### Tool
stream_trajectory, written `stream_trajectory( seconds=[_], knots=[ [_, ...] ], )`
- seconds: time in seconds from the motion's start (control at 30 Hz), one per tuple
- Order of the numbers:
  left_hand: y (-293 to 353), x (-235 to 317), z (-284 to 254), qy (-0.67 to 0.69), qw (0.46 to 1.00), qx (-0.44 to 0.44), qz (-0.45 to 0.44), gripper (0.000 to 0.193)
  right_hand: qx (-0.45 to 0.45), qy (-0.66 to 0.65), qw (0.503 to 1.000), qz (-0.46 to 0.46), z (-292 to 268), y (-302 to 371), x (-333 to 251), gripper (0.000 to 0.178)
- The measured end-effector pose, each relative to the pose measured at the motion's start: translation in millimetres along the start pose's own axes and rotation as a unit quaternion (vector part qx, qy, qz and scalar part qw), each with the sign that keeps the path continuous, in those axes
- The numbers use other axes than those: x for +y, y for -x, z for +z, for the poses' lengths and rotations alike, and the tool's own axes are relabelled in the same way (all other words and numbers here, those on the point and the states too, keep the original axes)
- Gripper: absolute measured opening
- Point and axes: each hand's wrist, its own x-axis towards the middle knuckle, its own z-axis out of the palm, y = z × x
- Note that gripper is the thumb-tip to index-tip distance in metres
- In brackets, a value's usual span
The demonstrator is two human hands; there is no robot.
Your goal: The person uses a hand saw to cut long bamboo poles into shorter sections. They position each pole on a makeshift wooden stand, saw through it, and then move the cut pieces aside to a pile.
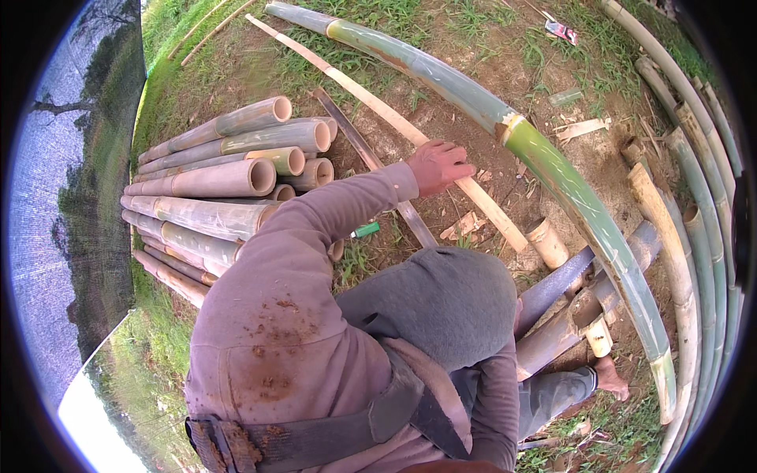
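Note:
My left hand (438, 167) reaches out with its fingers curled over a long pale split bamboo strip (371, 101), gripping it along its length. One end of the strip lies far off at the upper left, the other beside a short upright bamboo stub (547, 241). A dark flat slat (418, 225) passes beneath my left wrist. My right arm (498, 402) runs down behind my bent knee (441, 299). Only a sliver of skin shows of my right hand (518, 314); its fingers are hidden, beside a thick dark bamboo piece (552, 288).
A long green bamboo pole (552, 164) arches across the right side. Cut bamboo tubes (225, 180) are stacked at left. Several longer poles (702, 205) lie at far right. A small green object (365, 230) and bamboo scraps (465, 226) lie on the soil. My bare foot (611, 380) is at lower right.

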Motion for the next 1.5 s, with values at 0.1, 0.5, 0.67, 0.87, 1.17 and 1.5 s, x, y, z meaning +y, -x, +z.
stream_trajectory(
  seconds=[0.1,0.5,0.67,0.87,1.17,1.5],
  knots=[
    [-12.8,7.8,-13.2,-0.009,1.000,-0.012,0.021,0.030,0.150,-0.020,0.986,-0.068,-75.2,60.8,-95.9,0.051],
    [-2.1,84.8,-17.5,0.095,0.995,-0.012,0.035,0.049,0.338,0.116,0.921,-0.155,-135.0,61.5,-115.7,0.049],
    [33.5,39.0,-25.9,0.109,0.989,-0.102,-0.016,0.057,0.366,0.071,0.909,-0.185,-128.6,75.7,-91.1,0.047],
    [16.1,50.1,-9.0,0.141,0.987,-0.083,0.009,0.054,0.358,0.100,0.918,-0.135,-144.1,93.0,-77.3,0.046],
    [0.8,54.7,-0.5,0.138,0.990,-0.026,0.032,0.054,0.366,0.090,0.915,-0.141,-152.0,90.2,-61.3,0.044],
    [-13.8,53.0,-6.0,0.124,0.991,-0.033,0.049,0.053,0.387,0.066,0.906,-0.159,-148.9,84.1,-52.6,0.044]
  ],
)
